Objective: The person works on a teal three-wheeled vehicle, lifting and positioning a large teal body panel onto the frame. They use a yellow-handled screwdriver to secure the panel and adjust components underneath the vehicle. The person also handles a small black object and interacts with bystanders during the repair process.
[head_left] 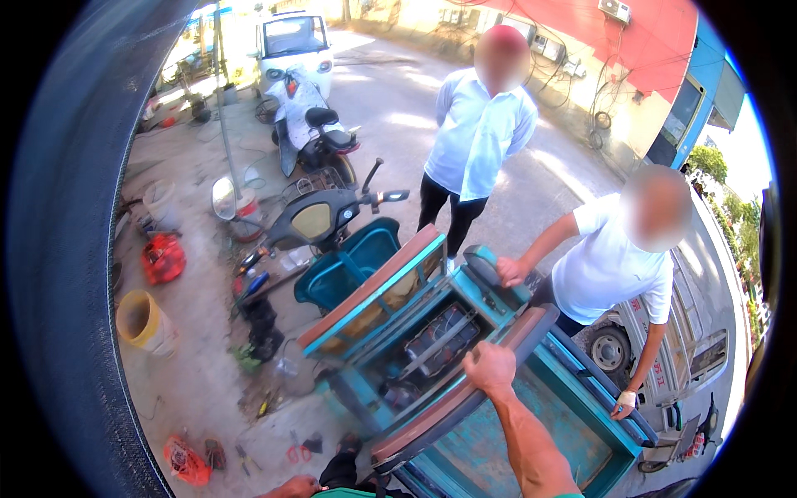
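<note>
Your right hand (pixel 490 367) is curled shut over the edge of the raised seat board (pixel 465 390), a long brown panel tilted up at the front of the teal cargo tricycle (pixel 531 432). Your left hand (pixel 297 486) shows only at the lower edge of the view, low and near, and you cannot tell whether it is spread or closed.

Beneath the lifted board lies an open compartment with dark battery blocks (pixel 442 332) held under a metal strap. The tricycle's paint is teal with worn brown trim, and its cargo bed runs off to the near right.

On the far side of the compartment, a person in a white shirt (pixel 610 266) rests a hand (pixel 510 270) on the frame beside the dark handlebar end. A second person in a pale blue shirt (pixel 480 137) stands farther off on the road.

To the left, on the concrete floor, sit a red bag (pixel 163 257), a yellow bucket (pixel 143 322) and, nearer, a red-orange package (pixel 186 461) beside scattered hand tools (pixel 299 448). Far left stands a parked scooter (pixel 311 133) with a white van (pixel 292 46) behind it. A red awning (pixel 639 37) hangs over the building at far right.
</note>
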{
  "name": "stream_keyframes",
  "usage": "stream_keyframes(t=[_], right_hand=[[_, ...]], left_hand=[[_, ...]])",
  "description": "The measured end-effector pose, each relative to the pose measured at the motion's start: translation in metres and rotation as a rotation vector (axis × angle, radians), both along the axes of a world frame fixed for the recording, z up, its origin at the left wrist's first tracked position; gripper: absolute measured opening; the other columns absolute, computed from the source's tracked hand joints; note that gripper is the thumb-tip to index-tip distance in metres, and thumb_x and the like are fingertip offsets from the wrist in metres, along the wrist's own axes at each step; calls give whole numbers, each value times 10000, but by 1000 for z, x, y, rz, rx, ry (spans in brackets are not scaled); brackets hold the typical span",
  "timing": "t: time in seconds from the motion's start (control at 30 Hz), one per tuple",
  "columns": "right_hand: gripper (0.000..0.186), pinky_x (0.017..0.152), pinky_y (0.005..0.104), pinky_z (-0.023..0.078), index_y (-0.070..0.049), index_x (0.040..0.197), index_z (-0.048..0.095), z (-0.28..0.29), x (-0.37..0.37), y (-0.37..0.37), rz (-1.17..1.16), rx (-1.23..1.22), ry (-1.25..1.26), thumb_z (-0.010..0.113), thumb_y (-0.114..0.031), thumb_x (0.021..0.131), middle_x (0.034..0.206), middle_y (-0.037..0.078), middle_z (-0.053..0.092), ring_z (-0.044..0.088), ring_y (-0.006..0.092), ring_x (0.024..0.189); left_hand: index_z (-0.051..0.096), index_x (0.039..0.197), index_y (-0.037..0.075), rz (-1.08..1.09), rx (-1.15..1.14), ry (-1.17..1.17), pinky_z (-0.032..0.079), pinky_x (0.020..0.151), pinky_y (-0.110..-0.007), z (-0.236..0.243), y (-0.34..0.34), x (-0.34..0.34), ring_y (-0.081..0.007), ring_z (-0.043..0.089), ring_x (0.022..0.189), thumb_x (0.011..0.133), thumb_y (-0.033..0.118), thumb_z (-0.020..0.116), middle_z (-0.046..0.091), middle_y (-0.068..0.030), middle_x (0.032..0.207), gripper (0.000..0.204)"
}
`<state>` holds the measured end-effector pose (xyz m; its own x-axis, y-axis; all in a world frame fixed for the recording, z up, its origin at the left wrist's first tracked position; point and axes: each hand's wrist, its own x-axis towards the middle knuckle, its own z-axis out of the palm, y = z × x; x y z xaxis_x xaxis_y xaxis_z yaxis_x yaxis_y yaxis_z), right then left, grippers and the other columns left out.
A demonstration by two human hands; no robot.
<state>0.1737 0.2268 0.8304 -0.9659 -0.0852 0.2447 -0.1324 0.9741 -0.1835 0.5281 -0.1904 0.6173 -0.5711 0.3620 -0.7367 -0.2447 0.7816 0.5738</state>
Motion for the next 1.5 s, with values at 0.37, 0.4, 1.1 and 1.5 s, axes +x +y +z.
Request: stream_keyframes(t=[0.37, 0.4, 1.1, 1.5], right_hand=[[199, 693, 425, 477, -80, 683, 633, 11, -2, -6, -13, 55, 1, 671, -265, 748, 724, 103, 678, 660, 287, 730], [199, 691, 428, 467, -76, 673, 622, 5, -5, -8, 8, 14, 14, 670, -255, 746, 709, 99, 670, 654, 288, 723], [201, 705, 403, 457, -81, 706, 608, 6, -1, -9, -31, 28, -34, 679, -257, 771, 713, 79, 660, 646, 278, 731], [215, 701, 446, 513, -72, 734, 654, 8, 5, -6, -34, 20, -36, 651, -278, 796, 733, 128, 685, 662, 331, 706]], left_hand=[[698, 1011, -5, -421, 25, -243, 509, 777, -489, -111, 8, 0, -372, 672, 882, 859, 279, 516, 696, -233, 946, 370], [683, 1056, 3, -418, -9, -300, 498, 832, -479, -95, 6, 3, -375, 657, 950, 881, 285, 498, 687, -228, 1017, 380], [685, 1019, 41, 761, 256, -572, 481, 766, -338, -66, -27, 120, -157, 578, 839, 939, 325, 605, 659, -44, 907, 306], [672, 1044, 46, 846, 245, -589, 483, 796, -367, -42, -10, 213, -163, 579, 892, 956, 255, 522, 662, -85, 993, 272]])
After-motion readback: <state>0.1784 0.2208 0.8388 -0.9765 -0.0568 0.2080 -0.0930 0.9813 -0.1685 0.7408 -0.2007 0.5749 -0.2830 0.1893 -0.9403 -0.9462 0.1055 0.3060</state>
